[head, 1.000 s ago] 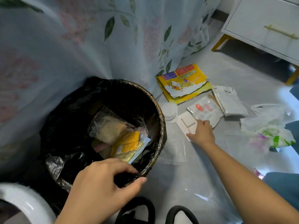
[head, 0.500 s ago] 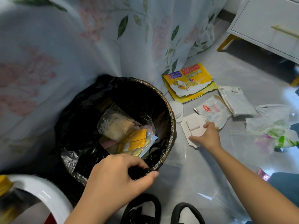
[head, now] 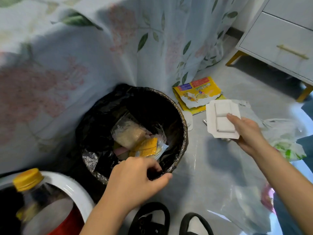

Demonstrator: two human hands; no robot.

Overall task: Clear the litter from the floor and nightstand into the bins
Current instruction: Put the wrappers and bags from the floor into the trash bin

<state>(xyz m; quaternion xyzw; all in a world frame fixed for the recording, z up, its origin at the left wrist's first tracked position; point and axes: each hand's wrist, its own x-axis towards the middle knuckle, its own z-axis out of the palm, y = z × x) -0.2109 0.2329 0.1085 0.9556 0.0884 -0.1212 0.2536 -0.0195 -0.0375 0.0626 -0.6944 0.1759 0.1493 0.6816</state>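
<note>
A home bedroom: a floral bedsheet drapes to the grey floor, with a white nightstand beyond the right hand.

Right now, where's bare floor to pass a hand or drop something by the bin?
Free: grey floor between the black bin and the right hand holding the white packet. Crowded: yellow wrapper behind; clear plastic bag and slippers nearer. The left hand grips the bin's liner.

My left hand and right hand are bare, forearms unsleeved; black slippers cover my feet below.
</note>
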